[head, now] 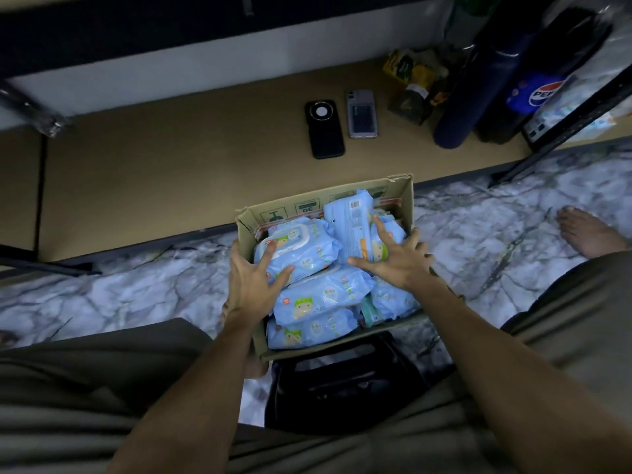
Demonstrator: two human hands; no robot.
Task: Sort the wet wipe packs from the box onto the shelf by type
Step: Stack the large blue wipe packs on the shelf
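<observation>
Head view, fingers [379, 230] atop boxed wipe packs [325, 292]

Dim, bluish cast; edges blurred, wide-angle bowed (corners worst).

**Both hands reaching forward, fingers spread**

Both bare forearms stretch forward from the bottom of the view and draw closer together toward the hands. The left hand [254, 278] lies palm down with fingers and thumb splayed and only slightly bent. The right hand [396, 254] is also palm down, fingers straight and fanned, thumb pointing left. A bare foot [586, 234] shows at far right.
</observation>
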